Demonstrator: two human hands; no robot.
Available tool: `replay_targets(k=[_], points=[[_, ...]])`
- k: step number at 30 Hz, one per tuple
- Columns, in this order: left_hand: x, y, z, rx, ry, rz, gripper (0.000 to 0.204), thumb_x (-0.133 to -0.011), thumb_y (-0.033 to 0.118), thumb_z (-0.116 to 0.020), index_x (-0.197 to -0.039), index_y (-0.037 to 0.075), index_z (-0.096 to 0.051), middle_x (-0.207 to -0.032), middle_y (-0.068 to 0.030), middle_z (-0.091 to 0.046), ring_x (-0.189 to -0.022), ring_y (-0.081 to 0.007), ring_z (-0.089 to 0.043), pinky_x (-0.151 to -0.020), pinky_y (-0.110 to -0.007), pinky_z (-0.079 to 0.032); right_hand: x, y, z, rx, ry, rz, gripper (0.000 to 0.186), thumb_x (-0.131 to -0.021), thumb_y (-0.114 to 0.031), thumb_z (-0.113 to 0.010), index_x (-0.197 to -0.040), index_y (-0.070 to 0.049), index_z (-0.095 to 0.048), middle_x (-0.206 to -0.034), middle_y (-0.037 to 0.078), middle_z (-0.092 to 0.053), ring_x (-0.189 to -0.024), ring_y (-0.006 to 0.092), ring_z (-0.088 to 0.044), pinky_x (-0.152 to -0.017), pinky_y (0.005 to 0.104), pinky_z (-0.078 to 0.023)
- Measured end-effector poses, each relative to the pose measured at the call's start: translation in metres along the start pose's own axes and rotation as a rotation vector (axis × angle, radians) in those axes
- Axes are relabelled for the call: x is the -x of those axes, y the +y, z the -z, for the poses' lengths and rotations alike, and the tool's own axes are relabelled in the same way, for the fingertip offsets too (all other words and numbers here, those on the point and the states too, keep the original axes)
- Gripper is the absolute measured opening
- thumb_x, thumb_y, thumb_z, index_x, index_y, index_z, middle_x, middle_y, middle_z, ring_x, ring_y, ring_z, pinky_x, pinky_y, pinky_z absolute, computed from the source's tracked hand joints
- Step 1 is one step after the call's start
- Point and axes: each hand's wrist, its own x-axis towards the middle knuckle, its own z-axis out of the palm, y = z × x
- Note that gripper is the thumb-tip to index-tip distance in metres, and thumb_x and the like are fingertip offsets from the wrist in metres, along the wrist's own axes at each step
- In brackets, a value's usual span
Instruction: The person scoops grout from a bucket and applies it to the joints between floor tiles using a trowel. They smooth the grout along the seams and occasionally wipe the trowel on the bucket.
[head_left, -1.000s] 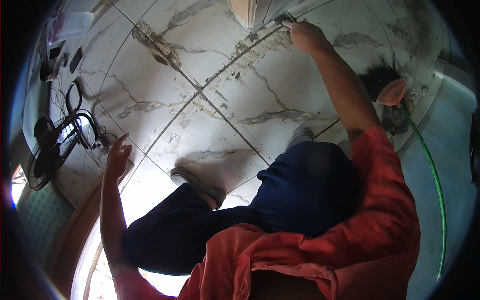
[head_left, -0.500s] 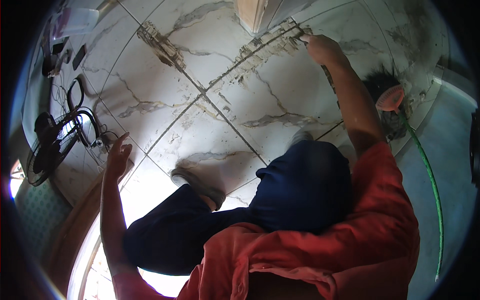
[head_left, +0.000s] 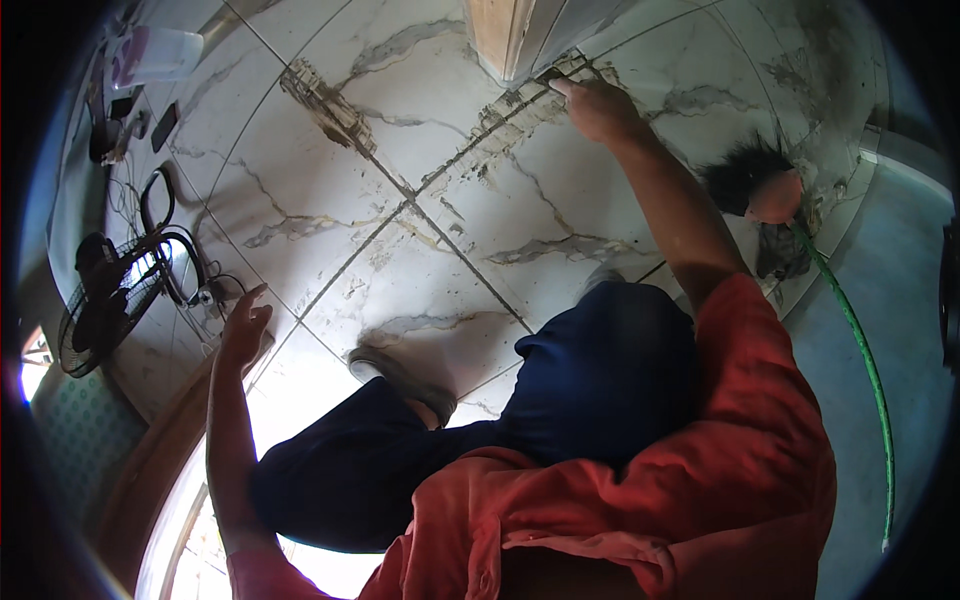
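Note:
White marbled floor tiles (head_left: 500,250) lie before me, with dark joints crossing between them. Grey-brown grout (head_left: 515,108) is smeared along the joint that runs to the foot of a wooden post (head_left: 494,40). At that foot my right hand (head_left: 602,110) reaches down to the joint, its fingers closed and pressed low. A small dark edge shows by the fingertips; what it is I cannot make out. Another smeared patch (head_left: 328,105) lies farther left. My left hand (head_left: 245,328) hangs off to the left with fingers apart and nothing in it, near a fan's cable.
On the left lies a black fan (head_left: 112,300) with loose cables. Behind it are a clear plastic container (head_left: 155,55) and a dark phone-like slab (head_left: 166,127). At right, a broom with black bristles (head_left: 745,175) and a green handle (head_left: 866,350) leans beside the blue wall (head_left: 900,250).
My right hand has slid left along the smeared joint, to the foot of the post. My left hand keeps nearly the same place; the whole view has shifted slightly.

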Motion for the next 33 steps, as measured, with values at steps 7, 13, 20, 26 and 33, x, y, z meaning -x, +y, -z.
replay_targets(k=[7,13,20,26,33], points=[[0.003,-0.001,0.004,0.062,0.086,-0.026,0.050,-0.098,0.023,-0.058,-0.144,0.009,-0.049,-0.141,-0.0190,-0.055,-0.117,-0.0320,-0.063,-0.101,-0.042,-0.048,0.007,-0.017,-0.014,0.042,-0.030,0.141,0.045,-0.098,-0.012,-0.039,-0.140,-0.016,-0.055,-0.111,0.017,-0.071,-0.101,0.0344,-0.068,-0.088,0.0441,-0.055],[-0.008,0.006,-0.003,0.098,0.057,-0.058,0.049,-0.098,0.022,-0.059,-0.145,0.009,-0.048,-0.141,-0.0187,-0.055,-0.118,-0.0317,-0.063,-0.100,-0.040,-0.048,0.002,-0.030,-0.046,-0.035,0.067,0.059,0.040,-0.098,-0.013,-0.040,-0.134,-0.013,-0.058,-0.106,0.016,-0.071,-0.095,0.0348,-0.069,-0.084,0.0446,-0.056],[0.002,-0.004,-0.007,0.115,0.042,-0.013,0.049,-0.099,0.023,-0.058,-0.145,0.009,-0.048,-0.140,-0.0188,-0.056,-0.118,-0.0299,-0.062,-0.101,-0.040,-0.048,0.004,-0.046,-0.026,0.017,-0.025,0.068,0.041,-0.105,-0.023,-0.031,-0.127,-0.009,-0.061,-0.111,0.018,-0.071,-0.102,0.0359,-0.068,-0.089,0.0466,-0.054],[0.006,-0.003,-0.003,0.121,0.063,0.005,0.049,-0.099,0.025,-0.057,-0.145,0.010,-0.048,-0.140,-0.0187,-0.055,-0.121,-0.0303,-0.061,-0.102,-0.040,-0.047,0.010,-0.060,-0.024,0.015,-0.089,0.075,0.039,-0.102,-0.018,-0.035,-0.131,-0.009,-0.059,-0.108,0.020,-0.070,-0.100,0.0351,-0.069,-0.085,0.0459,-0.055],[0.005,0.000,-0.004,0.130,0.069,0.016,0.050,-0.099,0.024,-0.058,-0.146,0.010,-0.048,-0.140,-0.0176,-0.056,-0.121,-0.0286,-0.060,-0.101,-0.039,-0.047,0.005,-0.073,-0.048,0.035,-0.045,0.174,0.046,-0.096,-0.011,-0.044,-0.141,-0.011,-0.052,-0.100,0.018,-0.071,-0.091,0.0343,-0.070,-0.078,0.0440,-0.057]])
